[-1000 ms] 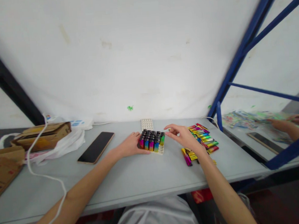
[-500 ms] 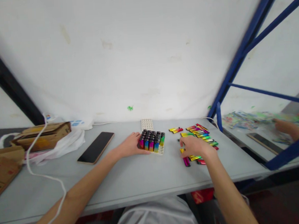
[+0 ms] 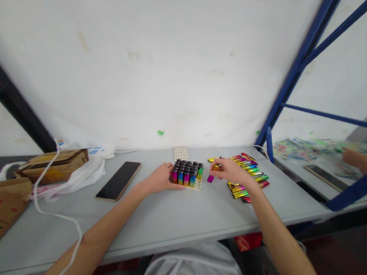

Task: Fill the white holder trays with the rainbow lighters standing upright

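Observation:
Several shiny multicoloured lighters (image 3: 186, 173) with black tops stand upright in a white holed tray (image 3: 198, 185); some holes at its right end show bare. My left hand (image 3: 163, 177) is wrapped round the left side of this block, fingers behind and thumb along the front. My right hand (image 3: 228, 170) pinches a single lighter (image 3: 210, 178), magenta at its lower end and gold above, tilted just right of the tray. Below and beyond that hand lies a loose pile of metallic lighters (image 3: 251, 170), partly hidden by my hand and wrist.
A second white holed tray (image 3: 181, 152) lies by the wall. To the left are a phone (image 3: 119, 181), a white cable (image 3: 58, 216), a plastic bag (image 3: 88, 173) and cardboard boxes (image 3: 58, 165). Blue frame bars (image 3: 287, 75) rise on the right; another person's hand (image 3: 356, 159) is beyond them.
My right hand has picked the magenta-and-gold lighter off the pile and carried it left and away from me, towards the tray. The left hand stays in place.

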